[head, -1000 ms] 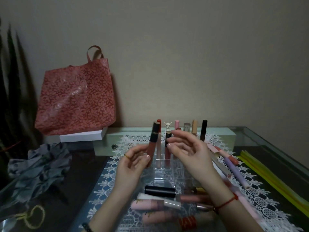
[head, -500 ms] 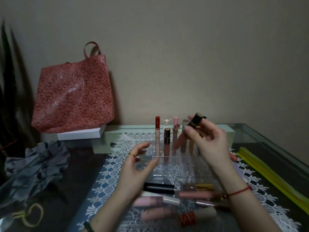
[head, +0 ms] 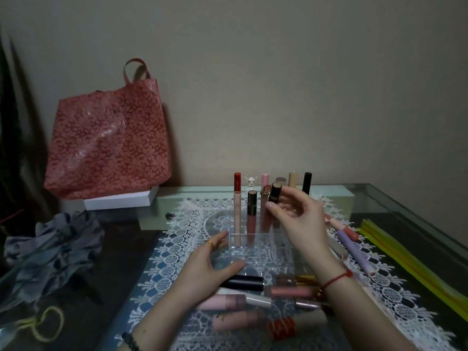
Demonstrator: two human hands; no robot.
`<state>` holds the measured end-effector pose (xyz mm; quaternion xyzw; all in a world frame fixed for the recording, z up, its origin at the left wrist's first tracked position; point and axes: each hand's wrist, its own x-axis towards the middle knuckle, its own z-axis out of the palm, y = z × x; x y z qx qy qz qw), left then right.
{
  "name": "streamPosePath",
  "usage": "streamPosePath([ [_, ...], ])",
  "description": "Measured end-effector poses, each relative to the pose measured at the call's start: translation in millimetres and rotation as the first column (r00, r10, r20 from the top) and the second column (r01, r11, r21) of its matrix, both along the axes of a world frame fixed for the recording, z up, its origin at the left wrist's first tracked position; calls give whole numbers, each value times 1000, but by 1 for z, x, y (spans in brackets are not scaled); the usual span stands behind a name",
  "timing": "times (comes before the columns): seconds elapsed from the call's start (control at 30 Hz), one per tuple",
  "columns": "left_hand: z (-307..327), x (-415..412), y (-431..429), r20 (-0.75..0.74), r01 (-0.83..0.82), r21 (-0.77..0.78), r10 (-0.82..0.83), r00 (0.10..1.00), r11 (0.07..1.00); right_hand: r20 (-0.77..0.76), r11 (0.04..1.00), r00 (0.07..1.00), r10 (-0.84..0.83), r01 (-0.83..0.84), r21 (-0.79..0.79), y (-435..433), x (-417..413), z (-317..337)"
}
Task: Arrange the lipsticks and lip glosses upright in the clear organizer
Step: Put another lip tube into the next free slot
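Clear acrylic organizer [head: 263, 245] sits mid-table on the white lace mat [head: 177, 239], only partly filled. Standing upright in its far cells: a red-capped gloss [head: 237, 198], a dark-capped pink gloss [head: 252, 214], and behind them a row of several more tubes with pale, tan and black caps. My right hand [head: 296, 224] pinches a black-capped gloss [head: 272, 206] between fingertips, lower end down among the second-row cells; whether it is seated I cannot tell. My left hand [head: 210, 264] is loosely spread, holding nothing, resting at the organizer's near-left corner, apparently steadying it. Near cells look empty. Remaining: a pile of tubes lying flat in front, including a black tube [head: 243, 282], plus a lilac one [head: 354, 249] and others to the right. Judgement: about half done.
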<state>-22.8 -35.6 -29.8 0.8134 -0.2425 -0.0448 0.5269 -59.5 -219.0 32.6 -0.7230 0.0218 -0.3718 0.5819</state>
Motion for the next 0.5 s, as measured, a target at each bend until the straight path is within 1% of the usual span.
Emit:
streamPosePath([
  [0.17,-3,4,0,53,-8,4,8,999,1000,-107,998,994,-22,15,-66,-1,6,-13],
  [0.5,-3,3,-1,55,-34,-22,35,998,999,-163,999,987,-10,3,-40,-1,9,-18],
])
